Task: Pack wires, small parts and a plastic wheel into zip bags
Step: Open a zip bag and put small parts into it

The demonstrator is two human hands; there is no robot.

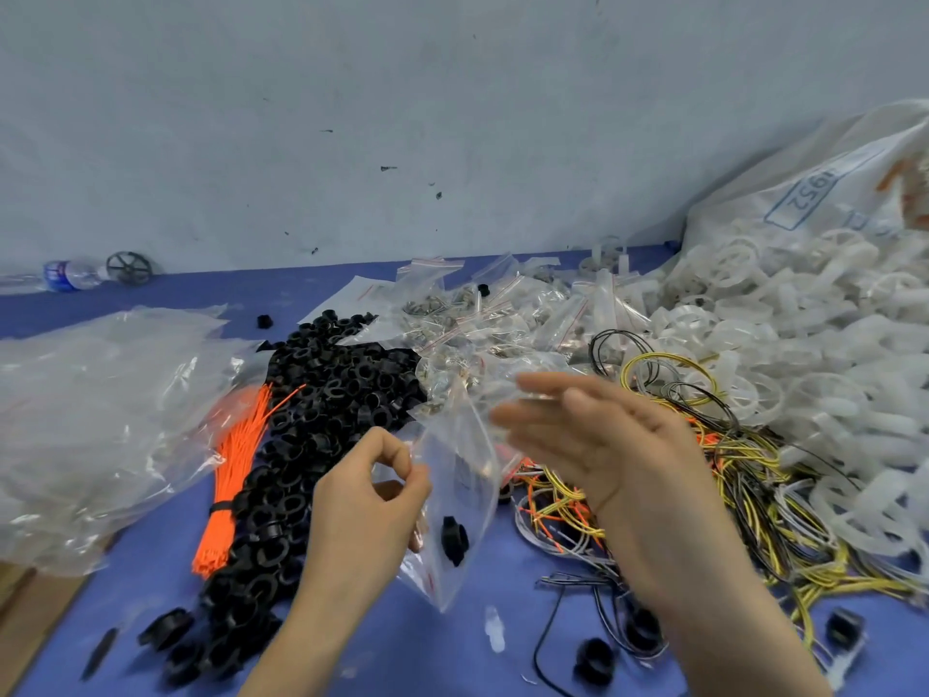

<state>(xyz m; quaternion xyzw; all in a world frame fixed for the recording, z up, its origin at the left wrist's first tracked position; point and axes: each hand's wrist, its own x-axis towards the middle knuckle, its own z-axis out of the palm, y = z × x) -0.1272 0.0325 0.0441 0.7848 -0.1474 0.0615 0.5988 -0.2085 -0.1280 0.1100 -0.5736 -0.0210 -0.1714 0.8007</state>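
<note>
My left hand (369, 487) pinches the edge of a clear zip bag (455, 475) that hangs above the blue table. A black plastic part (454, 539) lies inside the bag near its bottom. My right hand (593, 445) hovers to the right of the bag's top with fingers straight and blurred, holding nothing. Tangled yellow, black and orange wires (704, 485) lie under and to the right of that hand. A heap of white plastic wheels (814, 354) fills the right side.
Black ring parts (321, 420) are piled left of centre beside a bundle of orange cable ties (236, 475). Crumpled clear plastic (95, 420) covers the left. Small filled zip bags (482, 314) lie behind. A water bottle (70, 275) and a black wheel (129, 268) sit by the wall.
</note>
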